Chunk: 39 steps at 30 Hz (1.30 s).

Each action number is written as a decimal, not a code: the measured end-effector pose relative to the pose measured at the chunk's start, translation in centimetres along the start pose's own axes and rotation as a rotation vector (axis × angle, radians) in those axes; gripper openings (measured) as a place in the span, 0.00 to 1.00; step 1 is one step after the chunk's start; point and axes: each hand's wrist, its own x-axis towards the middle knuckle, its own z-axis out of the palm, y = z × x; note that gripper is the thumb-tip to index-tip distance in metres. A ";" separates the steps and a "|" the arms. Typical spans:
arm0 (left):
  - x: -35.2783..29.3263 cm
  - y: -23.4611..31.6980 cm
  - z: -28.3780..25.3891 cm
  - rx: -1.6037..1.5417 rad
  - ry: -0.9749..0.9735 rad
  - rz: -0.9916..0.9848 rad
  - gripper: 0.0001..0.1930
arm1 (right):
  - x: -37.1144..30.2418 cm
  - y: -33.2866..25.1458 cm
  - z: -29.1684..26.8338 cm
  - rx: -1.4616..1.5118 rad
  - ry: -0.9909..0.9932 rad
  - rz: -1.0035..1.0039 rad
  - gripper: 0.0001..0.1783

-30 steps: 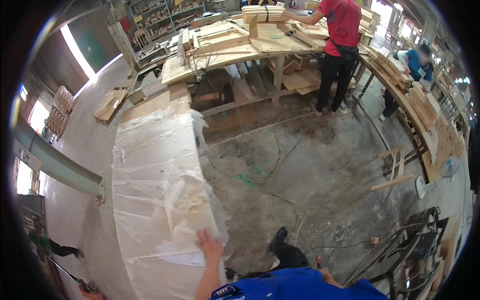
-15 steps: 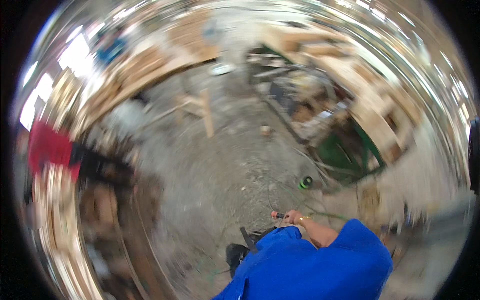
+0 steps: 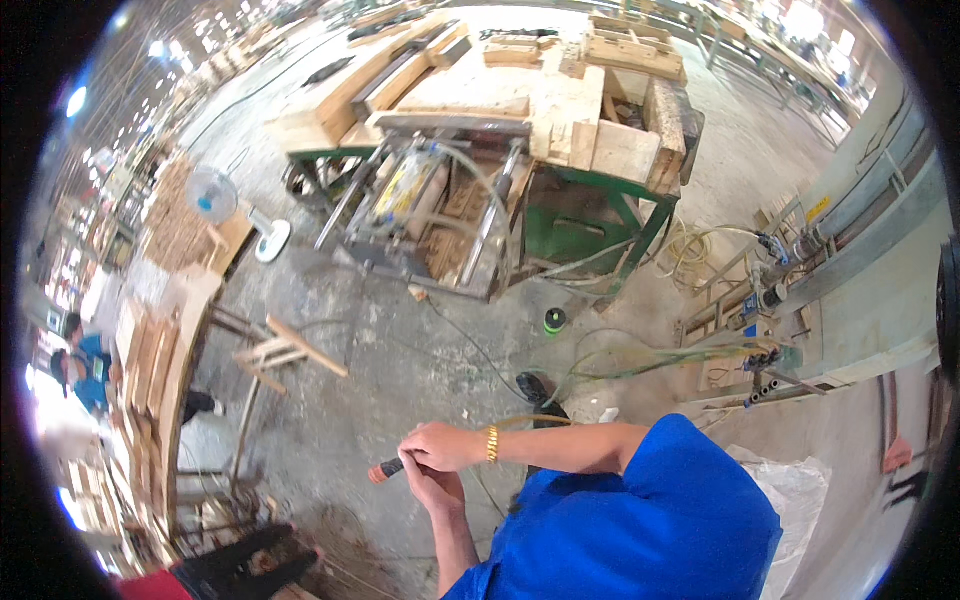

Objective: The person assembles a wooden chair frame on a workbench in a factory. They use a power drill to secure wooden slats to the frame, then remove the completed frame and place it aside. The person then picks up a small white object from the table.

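Observation:
A short, dark cylindrical hand tool with an orange-red end (image 3: 382, 471) points to the left in front of me. My right hand (image 3: 440, 447), a gold bracelet on its wrist, is closed over the tool's rear part from above. My left hand (image 3: 437, 487) meets it from below, fingers closing at the tool beside the right fingers. Their overlap hides part of the grip. A yellowish hose (image 3: 535, 421) shows behind my right wrist; where it joins the tool is hidden.
Ahead stands a green-framed machine bench (image 3: 585, 225) with wooden boxes. A small wooden trestle (image 3: 290, 350), a fan (image 3: 270, 240) and a black-green round object (image 3: 554, 320) are on the floor. Hoses (image 3: 650, 358) run to the right. Co-workers (image 3: 90, 370) are at left.
The view has swung left to right and is sharper, so the machine bench now lies ahead. My right hand with the tool reaches further forward and left, and my left hand has come to it.

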 end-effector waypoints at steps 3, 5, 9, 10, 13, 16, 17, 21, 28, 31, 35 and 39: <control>4.9 -1.4 5.2 -0.207 0.094 -0.009 0.19 | -2.5 1.9 -10.4 -0.125 0.133 -0.105 0.18; 7.0 -0.8 -0.2 -0.349 0.090 0.000 0.18 | -4.5 -1.2 -24.6 -0.140 0.318 0.029 0.18; 11.3 -0.2 -0.6 -0.060 0.593 -0.145 0.21 | -10.6 4.7 -53.7 -0.447 1.338 0.387 0.18; 13.1 -1.0 -0.5 -0.097 0.496 -0.230 0.19 | -14.4 7.3 -60.4 -0.804 1.514 0.383 0.16; 15.0 -3.7 0.0 0.041 0.773 -0.347 0.19 | -16.8 13.0 -71.0 -0.849 1.174 1.265 0.20; 14.7 -3.2 1.7 0.073 0.905 -0.355 0.20 | -15.6 19.6 -73.1 -0.697 1.013 1.403 0.21; 14.8 -2.9 2.4 0.077 0.924 -0.359 0.20 | -15.5 21.4 -73.6 -0.670 0.972 1.462 0.21; 15.8 -2.6 4.1 0.054 0.967 -0.372 0.22 | -14.9 24.2 -76.2 -0.585 1.069 1.630 0.20; 19.8 -0.8 1.9 0.126 0.783 -0.416 0.39 | -9.6 17.2 -71.3 -0.871 1.063 0.929 0.22; 18.9 2.2 4.1 0.265 0.639 -0.297 0.25 | 2.5 16.7 -64.3 -0.744 0.990 0.547 0.22; 17.4 1.2 1.6 0.167 0.704 -0.038 0.07 | 18.6 10.5 -48.9 -0.541 0.656 0.133 0.23; 14.6 3.1 3.9 0.062 0.633 0.108 0.10 | 22.8 4.3 -36.4 -0.292 0.410 -0.093 0.23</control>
